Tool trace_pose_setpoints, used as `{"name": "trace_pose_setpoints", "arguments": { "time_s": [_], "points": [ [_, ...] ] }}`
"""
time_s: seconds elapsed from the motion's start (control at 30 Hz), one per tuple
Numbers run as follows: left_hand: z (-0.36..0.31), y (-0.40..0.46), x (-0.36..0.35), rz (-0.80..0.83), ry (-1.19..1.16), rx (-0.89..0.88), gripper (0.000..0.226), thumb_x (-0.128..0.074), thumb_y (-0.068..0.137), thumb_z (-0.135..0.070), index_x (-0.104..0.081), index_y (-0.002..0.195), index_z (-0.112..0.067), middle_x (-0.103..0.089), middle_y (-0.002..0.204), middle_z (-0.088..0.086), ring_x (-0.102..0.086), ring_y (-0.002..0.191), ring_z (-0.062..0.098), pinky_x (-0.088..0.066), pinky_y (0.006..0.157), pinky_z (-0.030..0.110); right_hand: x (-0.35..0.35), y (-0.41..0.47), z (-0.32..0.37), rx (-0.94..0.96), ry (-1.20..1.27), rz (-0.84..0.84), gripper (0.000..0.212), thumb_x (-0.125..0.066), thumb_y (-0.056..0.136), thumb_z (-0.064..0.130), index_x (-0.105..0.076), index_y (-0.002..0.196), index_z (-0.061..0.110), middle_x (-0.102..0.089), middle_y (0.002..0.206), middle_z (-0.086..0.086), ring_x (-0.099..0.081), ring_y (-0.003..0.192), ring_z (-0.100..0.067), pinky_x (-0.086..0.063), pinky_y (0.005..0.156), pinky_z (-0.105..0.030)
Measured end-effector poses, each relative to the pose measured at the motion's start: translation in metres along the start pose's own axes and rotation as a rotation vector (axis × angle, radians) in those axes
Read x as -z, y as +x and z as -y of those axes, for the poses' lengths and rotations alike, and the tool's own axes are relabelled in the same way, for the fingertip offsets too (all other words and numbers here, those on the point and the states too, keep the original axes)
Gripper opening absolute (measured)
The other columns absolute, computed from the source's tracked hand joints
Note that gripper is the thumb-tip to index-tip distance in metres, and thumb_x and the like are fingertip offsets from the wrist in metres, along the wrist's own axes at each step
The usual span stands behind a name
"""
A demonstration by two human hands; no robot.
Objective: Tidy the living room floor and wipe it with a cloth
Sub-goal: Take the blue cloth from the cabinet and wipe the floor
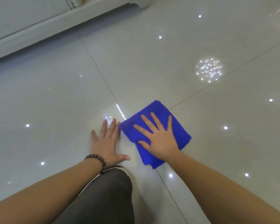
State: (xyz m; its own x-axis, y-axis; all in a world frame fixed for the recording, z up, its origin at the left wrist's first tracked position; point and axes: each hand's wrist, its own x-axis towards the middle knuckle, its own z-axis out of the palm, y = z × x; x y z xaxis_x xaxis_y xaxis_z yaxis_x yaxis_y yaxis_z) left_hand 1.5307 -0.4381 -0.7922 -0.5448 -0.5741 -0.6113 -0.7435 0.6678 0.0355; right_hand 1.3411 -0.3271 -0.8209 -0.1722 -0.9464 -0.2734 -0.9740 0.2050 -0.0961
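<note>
A folded blue cloth lies flat on the glossy pale tiled floor, over a crossing of tile joints. My right hand presses on the cloth with fingers spread, palm down. My left hand rests flat on the bare floor just left of the cloth, fingers spread and its fingertips close to the cloth's left corner. A dark bead bracelet circles my left wrist.
A white furniture base with a rounded foot runs along the upper left. My knee in dark trousers is bent between my arms. Ceiling lights reflect as bright dots across the tiles.
</note>
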Motion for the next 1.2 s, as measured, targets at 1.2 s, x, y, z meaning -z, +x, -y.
{"name": "trace_pose_setpoints", "arguments": {
  "time_s": [1.2],
  "points": [
    [-0.009,0.121,0.077,0.047,-0.088,0.124,0.155,-0.043,0.041,-0.098,0.034,0.138,-0.006,0.039,0.147,0.016,0.035,0.135,0.036,-0.001,0.106,0.072,0.052,0.118,-0.177,-0.965,0.288,-0.094,0.056,-0.017,0.095,0.059,-0.008,0.148,0.044,0.003,0.160,0.007,0.007,0.146,-0.024,0.002,0.106,-0.072]
  ]
}}
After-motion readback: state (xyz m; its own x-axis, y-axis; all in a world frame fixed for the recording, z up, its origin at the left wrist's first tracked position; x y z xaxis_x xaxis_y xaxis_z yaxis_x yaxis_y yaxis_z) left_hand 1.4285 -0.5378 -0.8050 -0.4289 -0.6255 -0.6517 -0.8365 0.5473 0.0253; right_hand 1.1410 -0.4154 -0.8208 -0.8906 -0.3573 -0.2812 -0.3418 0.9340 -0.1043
